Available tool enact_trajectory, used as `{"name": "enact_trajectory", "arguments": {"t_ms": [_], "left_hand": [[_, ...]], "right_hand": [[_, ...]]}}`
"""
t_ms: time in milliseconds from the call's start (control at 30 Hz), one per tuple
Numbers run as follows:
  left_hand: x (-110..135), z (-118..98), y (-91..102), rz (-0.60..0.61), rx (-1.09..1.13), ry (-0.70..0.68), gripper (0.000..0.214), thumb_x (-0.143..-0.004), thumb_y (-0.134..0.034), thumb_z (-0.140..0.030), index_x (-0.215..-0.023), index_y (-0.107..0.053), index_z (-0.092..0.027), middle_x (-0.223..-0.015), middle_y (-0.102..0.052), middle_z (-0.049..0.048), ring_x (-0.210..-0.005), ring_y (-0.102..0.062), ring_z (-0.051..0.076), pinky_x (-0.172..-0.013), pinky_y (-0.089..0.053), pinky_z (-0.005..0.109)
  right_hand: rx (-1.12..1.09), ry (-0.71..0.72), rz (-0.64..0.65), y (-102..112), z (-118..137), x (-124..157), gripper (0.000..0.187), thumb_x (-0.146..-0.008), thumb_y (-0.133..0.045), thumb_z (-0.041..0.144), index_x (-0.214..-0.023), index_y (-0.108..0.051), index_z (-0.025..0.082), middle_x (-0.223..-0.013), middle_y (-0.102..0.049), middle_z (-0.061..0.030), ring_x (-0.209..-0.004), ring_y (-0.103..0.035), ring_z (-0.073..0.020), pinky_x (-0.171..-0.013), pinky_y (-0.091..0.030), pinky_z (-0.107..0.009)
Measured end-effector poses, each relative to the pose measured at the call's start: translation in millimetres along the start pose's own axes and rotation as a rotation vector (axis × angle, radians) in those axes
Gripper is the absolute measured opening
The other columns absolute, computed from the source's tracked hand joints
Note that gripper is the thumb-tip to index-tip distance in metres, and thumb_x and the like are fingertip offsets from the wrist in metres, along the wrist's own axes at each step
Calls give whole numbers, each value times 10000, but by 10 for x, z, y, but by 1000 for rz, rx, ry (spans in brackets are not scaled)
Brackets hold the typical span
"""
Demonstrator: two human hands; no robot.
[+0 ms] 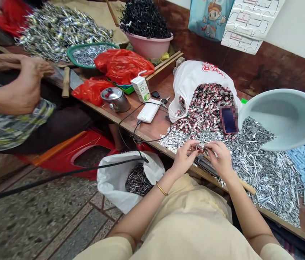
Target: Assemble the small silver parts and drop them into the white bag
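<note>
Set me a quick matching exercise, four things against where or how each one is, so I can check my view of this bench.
Column one:
1. small metal piece
2. black strips
3. drink carton
4. gold bangle

Column two:
A. around the left forearm
B. heaped in the pink basin
C. held between left hand and right hand
D. upright, bent straw in its top

Pairs: 1-C, 2-B, 3-D, 4-A

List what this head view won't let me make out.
Head view:
Silvery piece between the left hand and right hand: exact shape, too small and partly covered by them.
Phone: screen, blurred by pixelation.
Larger red plastic bag: contents, hidden by the plastic.
Co-worker: head, cut off by the left edge.
</note>
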State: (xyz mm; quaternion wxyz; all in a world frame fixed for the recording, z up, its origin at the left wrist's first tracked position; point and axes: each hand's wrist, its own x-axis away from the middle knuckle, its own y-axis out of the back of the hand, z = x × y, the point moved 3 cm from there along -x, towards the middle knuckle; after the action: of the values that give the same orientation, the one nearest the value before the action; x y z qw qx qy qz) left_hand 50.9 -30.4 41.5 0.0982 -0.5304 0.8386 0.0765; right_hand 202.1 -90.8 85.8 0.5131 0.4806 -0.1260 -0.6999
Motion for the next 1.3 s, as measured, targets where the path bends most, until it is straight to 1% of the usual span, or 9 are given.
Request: {"name": "enact_trajectory", "arguments": {"t_ms": [100,267,400,533,667,800,900,1067,1300], "left_hand": [[13,-32,-2,3,-2,-21,153,-918,-621,-296,-984,-689,-176,-900,-718,49,-797,-709,164,-764,-618,307],[38,-73,9,-1,62,0,180,-932,-614,-326,-1013,-658,-172,-960,-733,64,-827,-731,172,-745,-615,289],[63,-48,-35,-66,129,-5,171,-957,-573,-317,-1035,-633,-177,-997,-728,67,-867,-736,177,-785,-622,311],[72,-4,-85,-111,-119,-58,129,-959,-563,-254,-1022,-653,-186,-978,-718,55,-872,-707,166,-743,-590,280],[55,-20,-68,-58,-306,-124,151,-943,-572,-174,-1047,-679,-198,-981,-730,46,-901,-688,169,-768,-562,286],[41,-92,23,-33,-392,-213,126,-921,-619,-143,-944,-727,-203,-906,-727,34,-854,-674,166,-775,-544,306],[63,-189,91,-90,-441,-377,94,-914,-661,-179,-903,-748,-213,-956,-714,52,-920,-665,180,-814,-541,334],[119,-317,85,-47,-473,-604,95,-922,-656,-156,-957,-731,-203,-874,-705,38,-836,-645,151,-754,-535,298],[137,-352,69,-55,-483,-606,132,-942,-629,-167,-999,-741,-207,-849,-690,35,-818,-622,150,-741,-516,293]], "right_hand": [[-14,15,-1,47,56,-4,184,-985,-525,191,-1007,-701,237,-951,-702,-72,-903,-636,-221,-801,-519,-373],[-62,-27,-28,91,80,3,155,-981,-528,197,-998,-676,242,-958,-698,-65,-943,-637,-223,-839,-515,-385],[-248,-204,-21,2,-29,52,120,-989,-483,232,-1022,-597,242,-1138,-684,-86,-1070,-644,-229,-908,-523,-405],[-356,-348,28,-137,-92,131,133,-1009,-414,244,-1070,-532,246,-1005,-688,-57,-867,-673,-188,-766,-541,-334],[-110,-247,41,-141,-52,166,167,-997,-389,216,-1014,-555,229,-927,-656,-56,-835,-635,-198,-771,-500,-331],[0,-162,74,-116,-2,191,206,-982,-373,160,-1005,-569,219,-904,-651,-63,-827,-614,-203,-754,-475,-326],[-24,-130,43,-50,66,180,214,-982,-392,138,-1018,-587,219,-922,-667,-63,-831,-615,-201,-751,-481,-328],[93,18,6,135,231,98,185,-971,-487,124,-955,-636,234,-938,-702,-54,-984,-565,-241,-902,-446,-410],[130,35,69,205,285,96,174,-970,-508,141,-950,-653,235,-929,-699,-49,-979,-545,-249,-887,-425,-420]]}}
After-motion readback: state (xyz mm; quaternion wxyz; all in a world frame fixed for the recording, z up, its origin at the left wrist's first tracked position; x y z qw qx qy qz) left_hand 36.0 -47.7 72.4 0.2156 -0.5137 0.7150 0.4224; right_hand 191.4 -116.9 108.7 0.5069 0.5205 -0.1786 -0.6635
